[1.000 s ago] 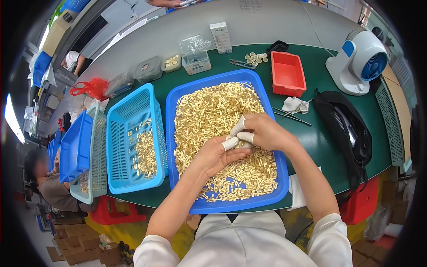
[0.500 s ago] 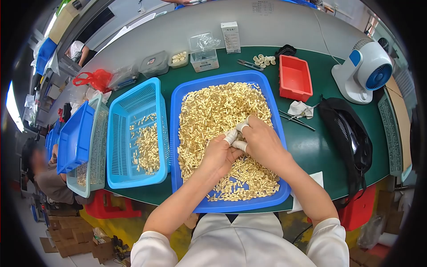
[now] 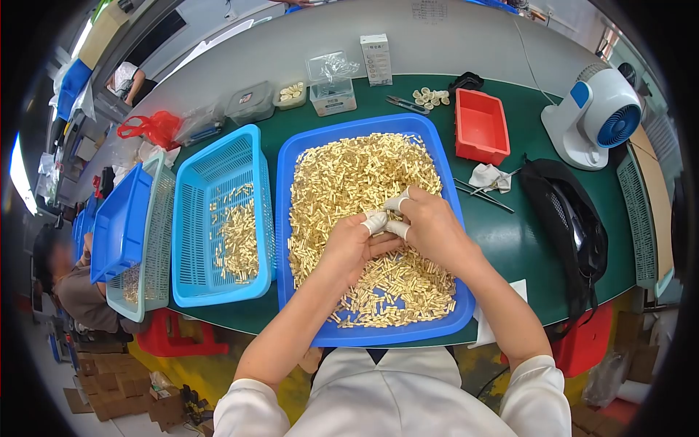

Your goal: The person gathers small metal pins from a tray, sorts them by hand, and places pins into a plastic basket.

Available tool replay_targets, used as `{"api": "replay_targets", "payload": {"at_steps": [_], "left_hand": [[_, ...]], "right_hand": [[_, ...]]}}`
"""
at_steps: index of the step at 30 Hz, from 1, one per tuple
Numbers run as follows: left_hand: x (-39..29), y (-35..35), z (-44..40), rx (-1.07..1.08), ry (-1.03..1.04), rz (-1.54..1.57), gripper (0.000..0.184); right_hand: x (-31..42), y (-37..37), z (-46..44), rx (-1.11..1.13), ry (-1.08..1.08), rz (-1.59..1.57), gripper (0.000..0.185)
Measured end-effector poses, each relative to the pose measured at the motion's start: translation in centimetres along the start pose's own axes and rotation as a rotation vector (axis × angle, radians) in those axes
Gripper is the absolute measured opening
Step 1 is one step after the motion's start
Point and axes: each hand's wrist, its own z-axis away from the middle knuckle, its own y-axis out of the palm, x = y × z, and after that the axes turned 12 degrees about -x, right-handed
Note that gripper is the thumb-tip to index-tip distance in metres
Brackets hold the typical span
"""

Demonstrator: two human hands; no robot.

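Note:
Many small brass-coloured cylindrical metal pieces (image 3: 364,171) fill the large blue tray (image 3: 285,218). Over the tray's middle, my left hand (image 3: 355,244) and my right hand (image 3: 429,222) meet at the fingertips. White finger cots cover the thumb and fingertips I can see. Both hands are closed in a pinch. What lies between the fingers is too small and too covered to make out, though it may be one of the brass pieces. To the left, a light-blue basket (image 3: 191,255) holds a smaller heap of the same pieces.
Right of the tray lie tweezers (image 3: 484,195), a crumpled white cloth (image 3: 492,178), a red bin (image 3: 482,127), a black bag (image 3: 564,218) and a white fan (image 3: 593,116). Pliers (image 3: 408,104) and plastic boxes (image 3: 333,98) line the back. Another person (image 3: 80,291) sits at far left.
My left hand has shifted slightly, its fingers opening out a little below the right hand's fingertips. Both hands stay together over the tray. The camera view has moved slightly.

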Motion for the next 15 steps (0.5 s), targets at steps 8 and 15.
{"api": "replay_targets", "payload": {"at_steps": [8,15], "left_hand": [[0.9,0.1,-0.69,-0.053,0.037,-0.101,0.02],[0.57,0.33,-0.45,-0.068,0.021,0.077,0.02]], "right_hand": [[0.31,0.36,0.34,0.034,0.0,0.003,0.021],[0.04,0.31,0.12,-0.062,-0.049,-0.07,0.018]]}}
